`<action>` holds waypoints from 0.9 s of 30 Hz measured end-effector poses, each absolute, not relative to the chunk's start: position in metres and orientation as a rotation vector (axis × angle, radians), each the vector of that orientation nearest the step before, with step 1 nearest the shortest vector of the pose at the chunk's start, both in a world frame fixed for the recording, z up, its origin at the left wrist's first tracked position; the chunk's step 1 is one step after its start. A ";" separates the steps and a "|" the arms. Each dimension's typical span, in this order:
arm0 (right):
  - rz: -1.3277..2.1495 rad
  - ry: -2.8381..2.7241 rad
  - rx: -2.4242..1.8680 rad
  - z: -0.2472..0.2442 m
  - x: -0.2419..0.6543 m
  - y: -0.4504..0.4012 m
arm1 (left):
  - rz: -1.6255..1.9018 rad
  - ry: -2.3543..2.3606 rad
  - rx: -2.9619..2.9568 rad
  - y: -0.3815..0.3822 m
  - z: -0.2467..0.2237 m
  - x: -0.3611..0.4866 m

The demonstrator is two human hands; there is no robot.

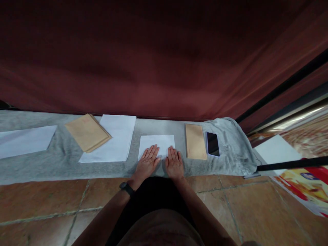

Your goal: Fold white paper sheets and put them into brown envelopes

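A white sheet of paper (156, 140), small enough to be a folded one, lies in front of me on the grey cloth. My left hand (149, 158) rests flat on its lower left part, fingers stretched out. On its lower right edge lies my right hand (174, 160), flat too, with the fingers pointing away from me. Just right of that hand is a stack of brown envelopes (196, 141). Left of my left hand sits a stack of larger white paper (119, 136), partly covered by more brown envelopes (87, 131) set at an angle.
A phone (213, 144) lies beside the right-hand envelopes. More white paper (25, 139) is at the far left. The grey cloth (66, 171) covers a long narrow surface before a dark red curtain (153, 92). A printed box (307, 184) stands at the right on the tiled floor (246, 208).
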State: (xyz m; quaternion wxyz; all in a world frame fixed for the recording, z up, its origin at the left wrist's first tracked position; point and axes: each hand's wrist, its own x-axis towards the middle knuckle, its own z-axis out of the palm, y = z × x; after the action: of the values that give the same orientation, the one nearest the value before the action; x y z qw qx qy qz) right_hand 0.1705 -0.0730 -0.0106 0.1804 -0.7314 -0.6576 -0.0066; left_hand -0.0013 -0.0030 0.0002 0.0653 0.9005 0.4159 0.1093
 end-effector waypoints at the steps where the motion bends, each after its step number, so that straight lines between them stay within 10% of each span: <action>1: -0.020 -1.858 -2.066 -0.011 0.170 -0.073 | 0.343 1.314 2.703 -0.004 0.000 -0.006; 27: 0.098 -1.911 -2.077 -0.015 0.159 0.023 | 0.392 1.612 2.644 -0.007 -0.006 -0.014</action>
State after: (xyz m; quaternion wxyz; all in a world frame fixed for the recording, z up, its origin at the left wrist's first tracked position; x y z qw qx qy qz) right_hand 0.1594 0.0232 -0.0149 0.1581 -0.7262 -0.6681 0.0342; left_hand -0.0140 -0.0068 -0.0058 0.0102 0.8469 0.5165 0.1256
